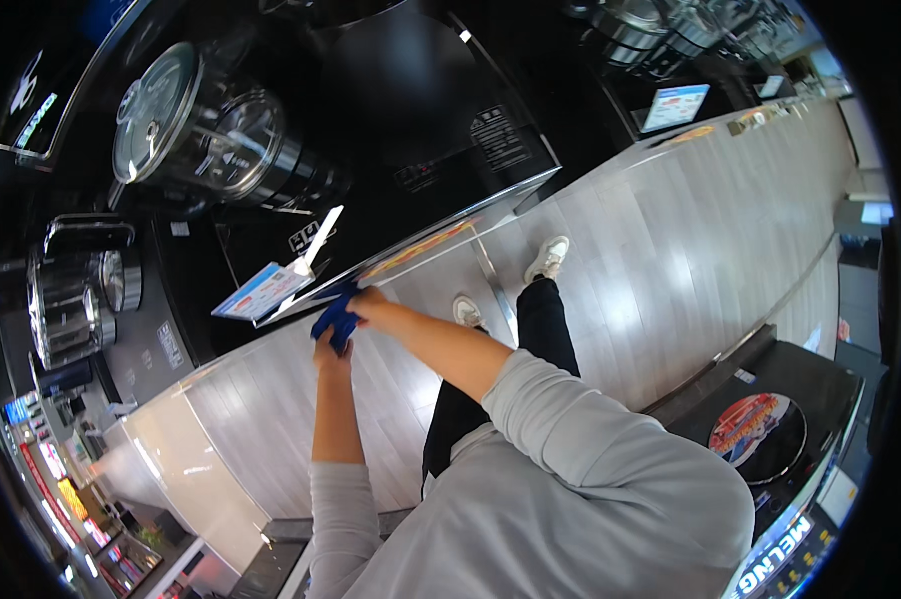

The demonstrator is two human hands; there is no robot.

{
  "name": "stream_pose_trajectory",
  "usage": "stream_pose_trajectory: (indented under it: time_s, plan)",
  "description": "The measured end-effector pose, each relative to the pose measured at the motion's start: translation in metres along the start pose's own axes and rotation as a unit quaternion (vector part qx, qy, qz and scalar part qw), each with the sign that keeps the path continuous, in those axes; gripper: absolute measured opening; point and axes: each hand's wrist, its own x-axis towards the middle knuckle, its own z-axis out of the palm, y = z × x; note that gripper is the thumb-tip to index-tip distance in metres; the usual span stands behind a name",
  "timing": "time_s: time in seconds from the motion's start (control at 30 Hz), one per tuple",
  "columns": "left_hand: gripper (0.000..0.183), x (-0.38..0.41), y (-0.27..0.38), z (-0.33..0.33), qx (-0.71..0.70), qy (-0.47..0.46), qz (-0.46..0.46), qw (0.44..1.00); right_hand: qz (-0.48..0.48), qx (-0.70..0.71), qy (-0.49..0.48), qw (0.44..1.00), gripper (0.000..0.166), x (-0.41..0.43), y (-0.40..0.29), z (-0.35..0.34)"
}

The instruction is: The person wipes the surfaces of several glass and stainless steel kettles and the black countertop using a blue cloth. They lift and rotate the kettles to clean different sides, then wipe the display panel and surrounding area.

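A dark blue cloth is bunched between my two hands, beside the front edge of a black glossy counter. My left hand grips its lower end. Fingers of my right hand close on its upper right side. Part of the cloth is hidden by the fingers. Just beyond the hands, a price card in a clear stand leans at the counter's edge. Farther back on the counter stands a clear glass pot with a glass lid.
Another glass vessel with a metal handle stands at left. More glassware and a second price card are at upper right. Behind me at right is a dark cabinet with a round picture. The floor is grey wood-look planking.
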Motion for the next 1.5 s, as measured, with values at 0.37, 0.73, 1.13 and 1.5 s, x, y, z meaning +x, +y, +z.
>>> stream_pose_trajectory:
  time_s: [0.37,0.73,1.13,1.5]
  plan:
    - [0.028,-0.099,-0.132,0.016,-0.147,-0.194,-0.315,0.917,-0.080,0.138,-0.025,0.987,0.057,-0.094,0.068,-0.131]
    - [0.026,-0.410,-0.053,0.234,0.210,-0.683,0.038,0.699,-0.071,0.520,0.140,0.839,0.030,-0.174,0.024,-0.381]
    - [0.029,-0.680,-0.081,0.296,0.053,-0.667,0.622,0.407,-0.168,0.585,0.196,0.768,0.050,-0.274,0.016,-0.517]
    - [0.015,-0.715,-0.166,0.343,-0.031,-0.667,0.638,0.383,-0.165,0.586,0.195,0.769,0.046,-0.291,0.011,-0.628]
